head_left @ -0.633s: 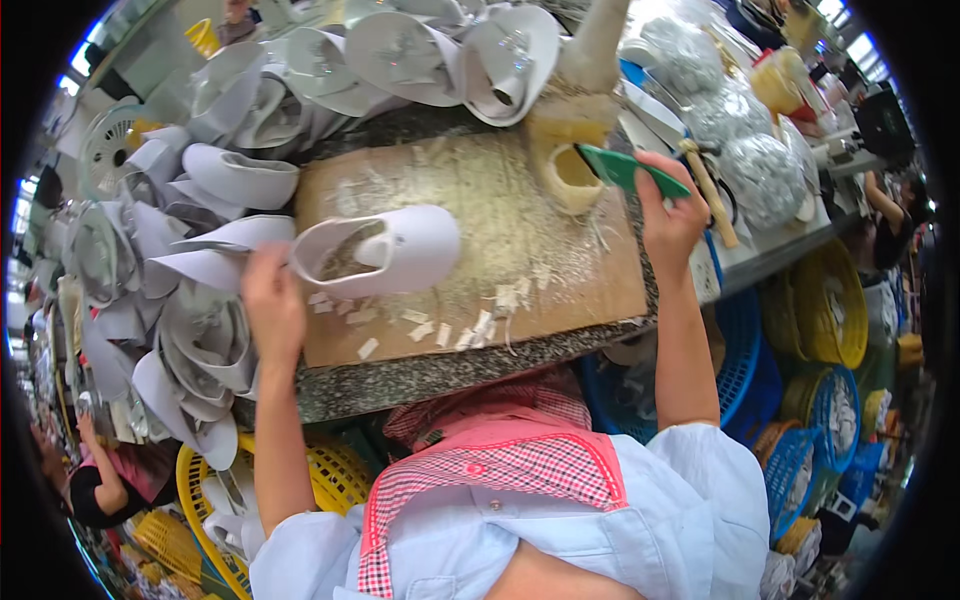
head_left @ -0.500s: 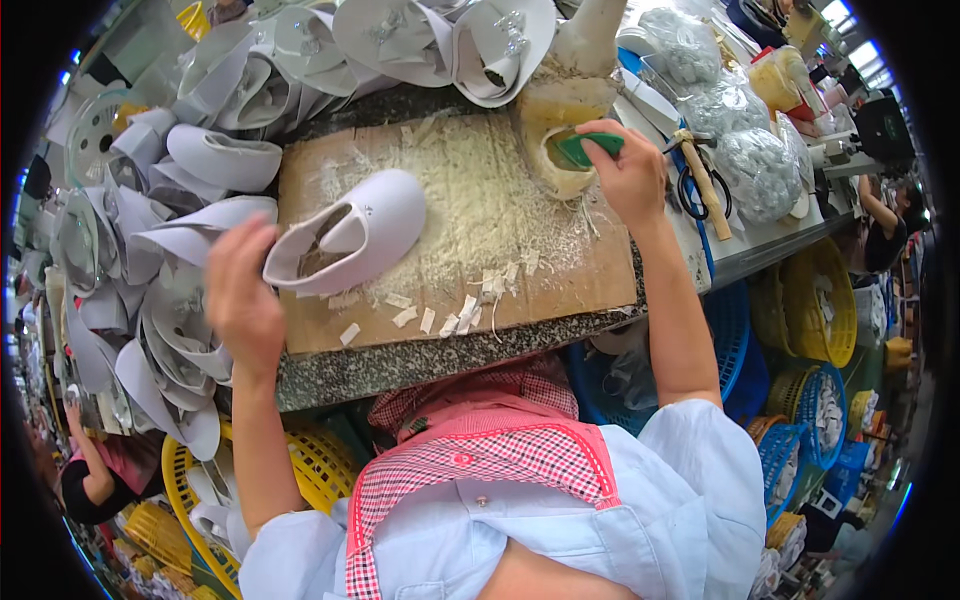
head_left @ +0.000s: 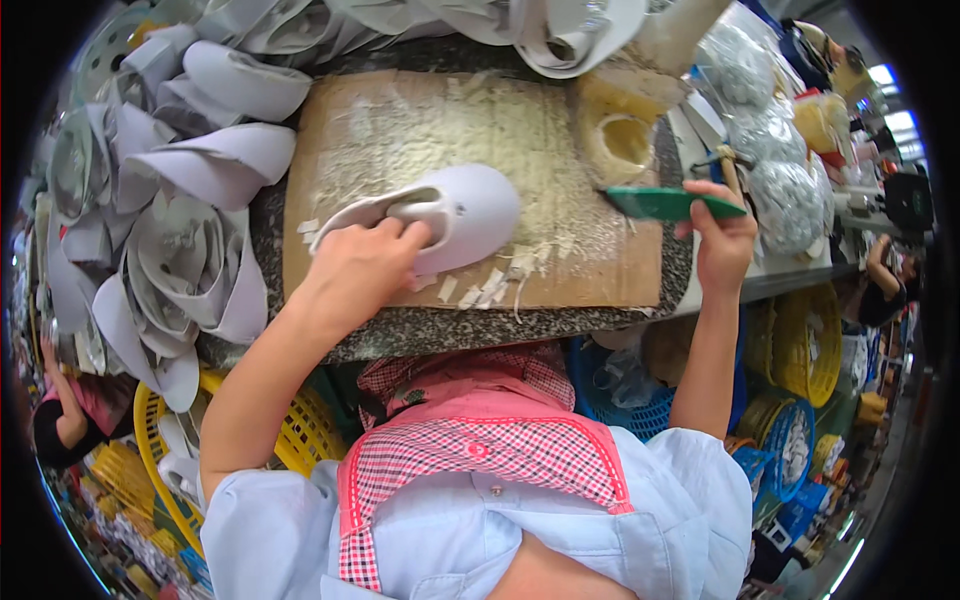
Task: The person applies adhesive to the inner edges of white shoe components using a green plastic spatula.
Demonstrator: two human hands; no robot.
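Observation:
My left hand [head_left: 362,262] grips a white shoe upper [head_left: 478,205] by its open back part, fingers reaching into the opening. The upper's rounded toe points right and a little away from me, over a cardboard sheet [head_left: 395,115] caked with pale dried residue. Between the fingers and thumb of my right hand [head_left: 724,245] is a flat green-handled brush [head_left: 660,204]. Its dark tip points left, just below the mouth of a glue-crusted container [head_left: 592,112] with yellowish paste inside.
White shoe uppers [head_left: 215,160] are heaped along the left and far edges. Scraps [head_left: 490,288] litter the cardboard near the stone table edge [head_left: 440,335]. Clear bags [head_left: 785,205] and a hammer [head_left: 730,170] lie at right. Yellow [head_left: 300,430] and blue baskets [head_left: 645,410] stand below.
My left hand has moved right and taken hold of the shoe upper, which now lies farther right in view. My right hand has drawn the brush out of the container and towards the right.

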